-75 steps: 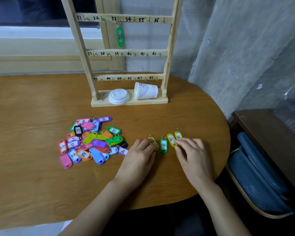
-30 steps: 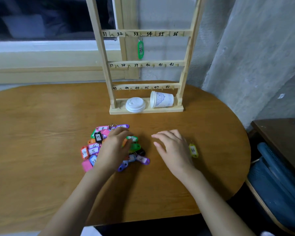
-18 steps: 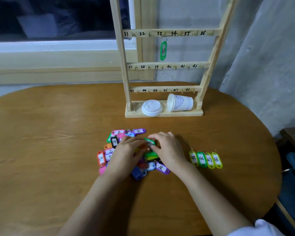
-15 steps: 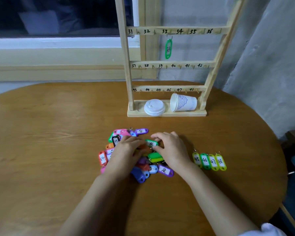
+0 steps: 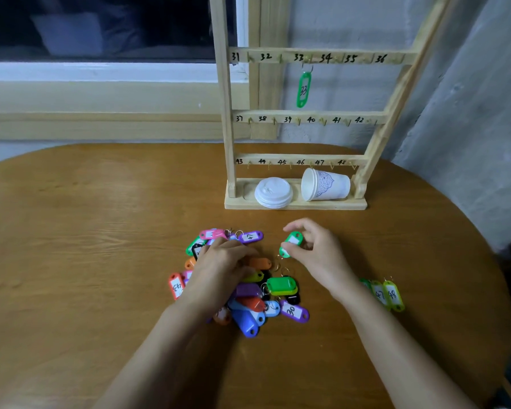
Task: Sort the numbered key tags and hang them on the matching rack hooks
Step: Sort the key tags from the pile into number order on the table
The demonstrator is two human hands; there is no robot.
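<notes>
Tags point(image 5: 278, 286) heaped under flat left hand point(image 5: 219, 270); right hand point(image 5: 316, 252) pinches green tag point(image 5: 291, 243); rack point(image 5: 304, 119) holds "33".

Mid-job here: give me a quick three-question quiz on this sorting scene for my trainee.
1. True or false: the rack has exactly one tag hanging on it.
2. Which hand holds a green tag off the table: A left, B right?
3. What lies on its side on the rack base?

Key:
1. True, the green 33 tag.
2. B; the right hand pinches it, while the left hand rests on the tag pile.
3. The paper cup.
</notes>
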